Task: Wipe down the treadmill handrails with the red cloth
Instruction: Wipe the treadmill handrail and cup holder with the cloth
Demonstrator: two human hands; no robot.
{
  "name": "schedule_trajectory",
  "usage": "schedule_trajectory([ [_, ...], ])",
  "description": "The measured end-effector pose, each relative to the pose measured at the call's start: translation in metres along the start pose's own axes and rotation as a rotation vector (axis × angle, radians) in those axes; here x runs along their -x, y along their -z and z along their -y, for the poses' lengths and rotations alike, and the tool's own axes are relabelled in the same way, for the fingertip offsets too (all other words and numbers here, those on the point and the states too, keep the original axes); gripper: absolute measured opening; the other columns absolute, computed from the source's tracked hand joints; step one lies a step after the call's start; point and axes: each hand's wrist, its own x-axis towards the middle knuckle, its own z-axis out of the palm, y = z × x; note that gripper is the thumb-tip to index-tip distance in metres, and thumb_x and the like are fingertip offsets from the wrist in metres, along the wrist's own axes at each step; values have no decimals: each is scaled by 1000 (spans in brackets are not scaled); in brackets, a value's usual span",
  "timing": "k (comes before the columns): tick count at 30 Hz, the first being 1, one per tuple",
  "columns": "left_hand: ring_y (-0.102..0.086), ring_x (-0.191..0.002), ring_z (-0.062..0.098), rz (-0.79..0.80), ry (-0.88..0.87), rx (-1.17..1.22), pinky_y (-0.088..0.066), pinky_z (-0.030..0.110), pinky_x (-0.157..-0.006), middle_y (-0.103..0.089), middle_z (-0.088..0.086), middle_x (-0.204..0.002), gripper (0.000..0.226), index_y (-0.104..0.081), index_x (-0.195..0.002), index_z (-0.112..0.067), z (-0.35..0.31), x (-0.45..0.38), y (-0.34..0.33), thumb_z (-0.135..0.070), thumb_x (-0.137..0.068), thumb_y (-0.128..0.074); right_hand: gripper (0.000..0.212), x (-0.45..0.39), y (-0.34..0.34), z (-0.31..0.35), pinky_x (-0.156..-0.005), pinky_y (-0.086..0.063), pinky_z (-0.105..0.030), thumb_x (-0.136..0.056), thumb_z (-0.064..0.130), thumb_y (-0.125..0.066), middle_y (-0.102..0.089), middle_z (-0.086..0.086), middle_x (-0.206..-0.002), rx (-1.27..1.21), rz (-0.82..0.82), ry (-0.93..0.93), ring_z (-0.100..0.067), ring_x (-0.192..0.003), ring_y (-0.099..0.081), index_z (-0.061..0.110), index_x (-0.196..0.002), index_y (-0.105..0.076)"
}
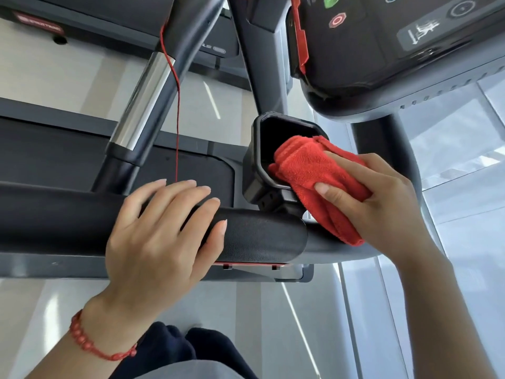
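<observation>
A thick black padded handrail (259, 236) runs across the middle of the head view. My left hand (161, 236) rests flat on top of it, fingers spread, holding nothing; a red bead bracelet is on that wrist. My right hand (382, 203) grips the folded red cloth (308, 170) and presses it against the rim of a black cup holder (262, 149) at the rail's right end. The cloth's lower fold hangs down over the rail's end.
The treadmill console (396, 45) with green and red buttons looms at the upper right. A thin red safety cord (177, 105) hangs down beside a chrome and black inner grip bar (142, 97). Another treadmill stands at the upper left. Pale floor lies below.
</observation>
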Motion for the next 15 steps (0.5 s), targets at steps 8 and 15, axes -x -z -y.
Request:
schedule_trajectory([
  [8, -68, -90, 28, -26, -1, 1, -44, 41, -88, -71, 10, -93, 25, -73, -86, -2, -2, -1, 0, -16, -91, -53, 35, -33, -7, -10, -72, -34, -2, -80, 45, -59, -61, 2, -93, -64, -72, -51, -3, -81, -53, 29, -110, -66],
  [15, -68, -89, 28, -33, -8, 19, -44, 40, -88, -71, 10, -92, 24, -73, -88, -3, -2, 0, 1, -15, -91, -53, 35, -15, -2, -9, -75, -34, -2, -79, 46, -60, -59, 6, -90, -83, -33, -48, -2, -82, -54, 35, -112, -64],
])
